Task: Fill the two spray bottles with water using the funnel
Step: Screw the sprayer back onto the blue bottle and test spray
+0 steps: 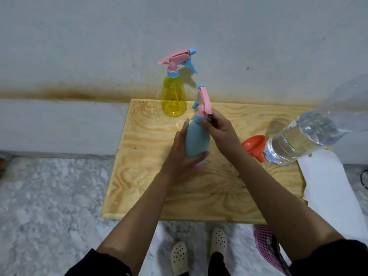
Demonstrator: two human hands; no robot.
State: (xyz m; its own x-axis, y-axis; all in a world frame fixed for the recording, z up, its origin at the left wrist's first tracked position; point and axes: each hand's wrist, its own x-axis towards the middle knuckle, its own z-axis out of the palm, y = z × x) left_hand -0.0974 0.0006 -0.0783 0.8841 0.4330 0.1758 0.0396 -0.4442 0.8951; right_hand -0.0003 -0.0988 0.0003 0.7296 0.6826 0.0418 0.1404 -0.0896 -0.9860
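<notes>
Gripping the blue spray bottle (196,140) by its body, board (151,186) centre, was the L hand (179,154); R hand (221,130) pinched its neck. At 12 o'clock stood the yellow spray bottle (173,98); at 3, funnel (254,145) beside water bottle (302,136).

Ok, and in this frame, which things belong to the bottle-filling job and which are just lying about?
Belongs to the job:
- blue spray bottle, gripped by the left hand, with the right hand at its collar
- yellow spray bottle
- orange funnel
- water bottle

Just lying about:
- white sheet beside the wooden board
- pink mesh basket
</notes>
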